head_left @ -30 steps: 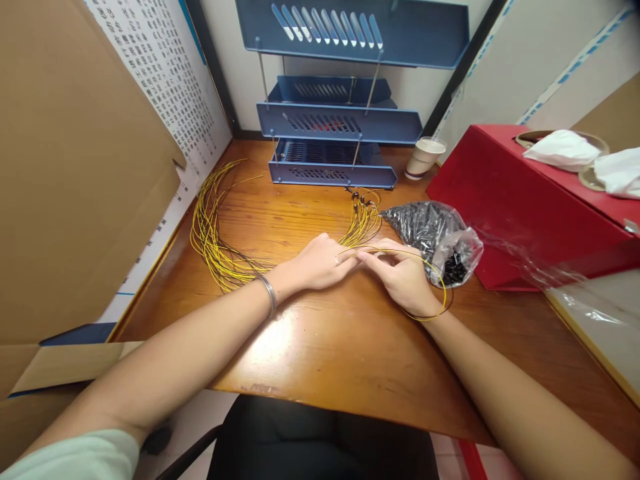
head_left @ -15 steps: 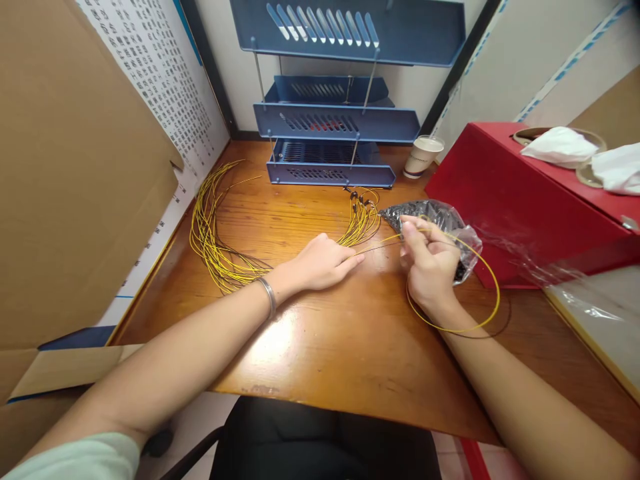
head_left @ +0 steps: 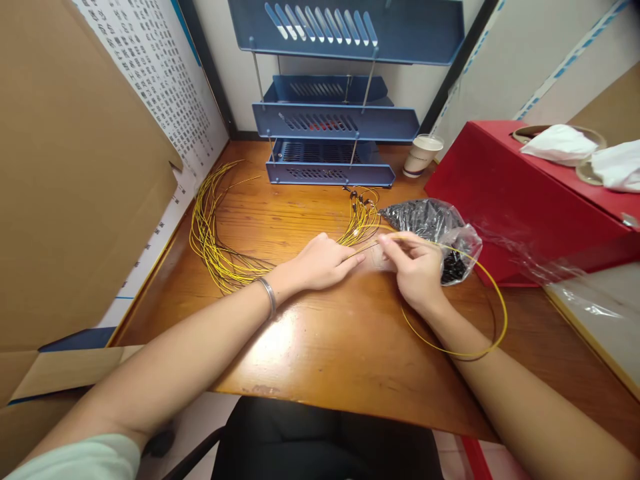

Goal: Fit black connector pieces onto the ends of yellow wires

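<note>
My left hand [head_left: 326, 262] rests low over the wooden table, its fingers closed on thin yellow and brown wires. My right hand [head_left: 416, 268], just to the right, pinches the same wires between thumb and fingers. From there a yellow wire loop [head_left: 504, 310] curves out to the right and back across my right forearm, a brown strand beside it. A bundle of yellow and brown wires [head_left: 204, 230] lies curled left of my left hand and passes behind it. Beyond my fingers, the bundle's other end [head_left: 361, 210] shows small dark tips.
A clear plastic bag of small black parts [head_left: 420, 217] lies behind my right hand. Blue tiered trays [head_left: 330, 175] and a paper cup [head_left: 423, 157] stand at the back. A red box [head_left: 520, 200] is on the right, cardboard [head_left: 85, 167] on the left.
My right hand has moved left along the wires, closer to my left hand. The wire loop has shifted down and slightly right over my forearm. My left hand has stayed in place.
</note>
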Action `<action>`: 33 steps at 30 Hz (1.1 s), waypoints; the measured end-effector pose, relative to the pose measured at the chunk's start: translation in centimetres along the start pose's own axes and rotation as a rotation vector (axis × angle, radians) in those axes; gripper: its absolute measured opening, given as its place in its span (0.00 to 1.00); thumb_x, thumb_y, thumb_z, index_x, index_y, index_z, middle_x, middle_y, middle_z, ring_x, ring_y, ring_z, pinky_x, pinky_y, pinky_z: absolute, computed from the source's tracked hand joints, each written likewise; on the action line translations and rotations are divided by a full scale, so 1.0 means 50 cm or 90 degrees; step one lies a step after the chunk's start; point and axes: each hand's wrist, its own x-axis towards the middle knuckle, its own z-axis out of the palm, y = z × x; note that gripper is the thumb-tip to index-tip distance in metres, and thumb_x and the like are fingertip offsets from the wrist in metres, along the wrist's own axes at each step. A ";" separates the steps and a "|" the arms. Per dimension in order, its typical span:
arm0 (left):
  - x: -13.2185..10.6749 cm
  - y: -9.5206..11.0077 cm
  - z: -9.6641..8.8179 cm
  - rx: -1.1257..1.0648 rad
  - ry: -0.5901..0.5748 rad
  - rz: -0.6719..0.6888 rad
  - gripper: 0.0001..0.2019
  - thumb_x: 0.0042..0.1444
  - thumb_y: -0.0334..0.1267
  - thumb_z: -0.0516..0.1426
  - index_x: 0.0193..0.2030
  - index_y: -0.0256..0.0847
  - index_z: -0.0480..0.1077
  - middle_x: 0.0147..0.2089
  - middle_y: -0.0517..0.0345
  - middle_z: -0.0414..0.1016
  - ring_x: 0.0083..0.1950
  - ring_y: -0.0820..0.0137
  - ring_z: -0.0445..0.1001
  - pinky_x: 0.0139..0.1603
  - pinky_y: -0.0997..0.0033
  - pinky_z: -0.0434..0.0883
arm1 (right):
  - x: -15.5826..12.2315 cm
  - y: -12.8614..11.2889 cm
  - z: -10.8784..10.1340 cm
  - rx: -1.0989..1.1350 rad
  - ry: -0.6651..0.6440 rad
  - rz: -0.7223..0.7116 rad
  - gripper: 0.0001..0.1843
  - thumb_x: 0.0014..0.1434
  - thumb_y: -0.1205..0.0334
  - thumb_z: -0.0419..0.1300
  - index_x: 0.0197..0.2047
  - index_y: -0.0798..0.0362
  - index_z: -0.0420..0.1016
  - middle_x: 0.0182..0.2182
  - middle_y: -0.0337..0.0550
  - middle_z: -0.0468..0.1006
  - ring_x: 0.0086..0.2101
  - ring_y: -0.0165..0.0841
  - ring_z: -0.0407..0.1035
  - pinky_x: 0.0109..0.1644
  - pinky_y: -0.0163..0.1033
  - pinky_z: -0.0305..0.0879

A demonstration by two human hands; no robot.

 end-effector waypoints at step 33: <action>-0.003 0.015 -0.010 -0.041 0.105 -0.042 0.25 0.70 0.52 0.50 0.27 0.38 0.70 0.29 0.54 0.76 0.38 0.64 0.70 0.47 0.58 0.58 | 0.032 -0.006 -0.017 0.203 0.319 -0.038 0.20 0.59 0.44 0.66 0.30 0.51 0.68 0.16 0.28 0.66 0.12 0.20 0.46 0.14 0.30 0.42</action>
